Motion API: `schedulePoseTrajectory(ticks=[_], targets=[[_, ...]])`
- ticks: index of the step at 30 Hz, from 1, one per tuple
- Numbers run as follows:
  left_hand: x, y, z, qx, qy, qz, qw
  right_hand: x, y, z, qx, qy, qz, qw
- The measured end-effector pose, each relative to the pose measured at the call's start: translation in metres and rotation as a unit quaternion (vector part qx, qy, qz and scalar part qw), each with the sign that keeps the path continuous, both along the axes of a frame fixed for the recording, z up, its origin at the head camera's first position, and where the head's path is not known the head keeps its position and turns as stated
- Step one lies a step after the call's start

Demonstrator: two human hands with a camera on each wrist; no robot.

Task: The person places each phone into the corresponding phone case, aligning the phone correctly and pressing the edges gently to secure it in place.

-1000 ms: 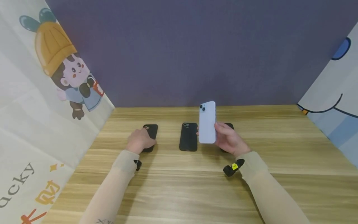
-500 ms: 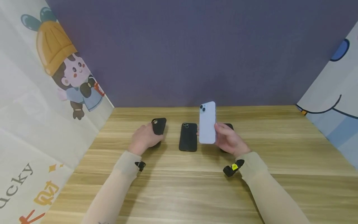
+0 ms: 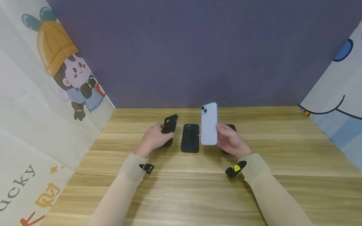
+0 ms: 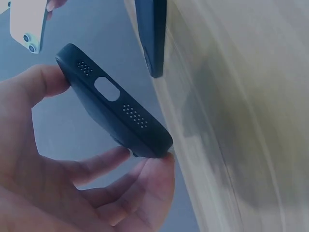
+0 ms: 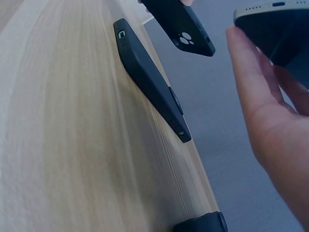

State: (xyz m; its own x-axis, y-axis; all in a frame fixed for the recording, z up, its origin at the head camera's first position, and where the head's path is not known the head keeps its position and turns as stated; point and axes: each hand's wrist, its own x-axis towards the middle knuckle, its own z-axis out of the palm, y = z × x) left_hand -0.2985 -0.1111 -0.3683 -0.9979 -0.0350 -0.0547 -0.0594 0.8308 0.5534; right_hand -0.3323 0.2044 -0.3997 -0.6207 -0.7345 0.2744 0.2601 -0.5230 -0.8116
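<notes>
My left hand (image 3: 154, 138) grips a black phone case (image 3: 169, 127) by its long edges, tilted above the table. In the left wrist view the end of this case (image 4: 116, 101) shows a port cutout and speaker holes, with the thumb on one side and fingers on the other. A light-coloured smartphone (image 3: 209, 125) with two rear lenses stands nearly upright in my right hand (image 3: 233, 141), its back towards the head camera. Between the hands a second black case (image 3: 190, 139) lies on the table. Behind my right hand another black item (image 3: 233, 127) lies mostly hidden.
The wood-grain table (image 3: 181, 188) ends at a dark grey-purple panel (image 3: 181, 53) at the back. A printed white cloth (image 3: 34, 125) hangs on the left, and another printed cloth (image 3: 339, 103) is on the right.
My left hand has lifted the black phone case off the table and carried it right, towards the middle, tilting it. My right hand and the smartphone have hardly moved.
</notes>
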Motion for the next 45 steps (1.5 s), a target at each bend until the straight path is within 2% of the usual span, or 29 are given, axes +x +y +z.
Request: schedulePoseTrajectory(ticks=[6,13,19,38,45], targets=[[0.001,0.009,0.001,0.029,-0.002,-0.006,0.9996,0.000,0.000,-0.001,0.011,0.002,-0.006,0.9999],[-0.003,0.019,-0.003,0.051,-0.001,-0.013,0.9986,-0.001,0.000,-0.003,0.015,0.006,-0.008,0.9998],[-0.001,0.028,0.002,0.079,0.002,-0.022,0.9966,0.000,-0.001,-0.003,0.019,-0.001,-0.020,0.9996],[-0.003,0.053,0.004,0.181,0.013,-0.050,0.9821,-0.001,0.000,-0.004,0.039,0.003,-0.035,0.9986],[-0.004,0.063,0.005,0.190,0.023,-0.051,0.9802,-0.001,-0.001,-0.004,0.030,-0.002,-0.026,0.9992]])
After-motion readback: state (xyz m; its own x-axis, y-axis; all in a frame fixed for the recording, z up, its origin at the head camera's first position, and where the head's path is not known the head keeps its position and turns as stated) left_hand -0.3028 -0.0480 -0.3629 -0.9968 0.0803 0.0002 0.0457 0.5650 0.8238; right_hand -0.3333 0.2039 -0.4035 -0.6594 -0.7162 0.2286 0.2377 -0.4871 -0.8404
